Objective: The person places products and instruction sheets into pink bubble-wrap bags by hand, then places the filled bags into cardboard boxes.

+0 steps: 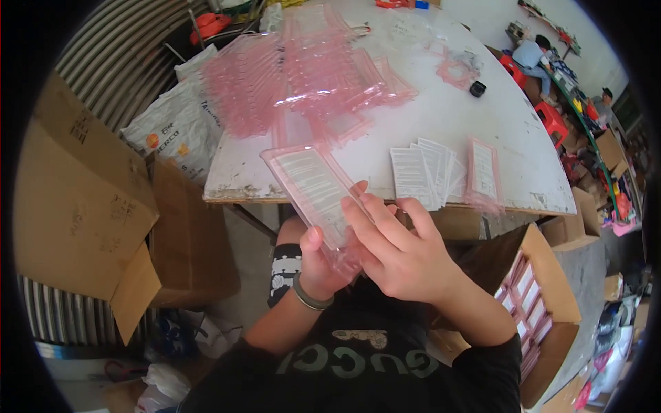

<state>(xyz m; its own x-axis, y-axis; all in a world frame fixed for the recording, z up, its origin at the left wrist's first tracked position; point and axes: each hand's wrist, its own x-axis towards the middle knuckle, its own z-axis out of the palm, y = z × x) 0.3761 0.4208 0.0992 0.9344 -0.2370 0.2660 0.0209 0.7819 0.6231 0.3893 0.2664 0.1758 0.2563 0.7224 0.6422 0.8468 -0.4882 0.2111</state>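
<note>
Left fingers (313, 238) clamp a clear, pink-edged plastic sleeve (279, 171), white printed card (308, 175) inside; right fingers (368, 230), spread, touch it; loose white paper cards (411, 177) remain.

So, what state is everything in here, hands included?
Left hand: gripping the held packet.
Right hand: fingers on the held packet.
Held packet: raised, tilted, card inside.
Table packet: lying flat, card inside.
Loose cards: fanned out, overlapping.
Pink sleeves: heaped, overlapping.
Right-hand box: open, packets inside.
</note>
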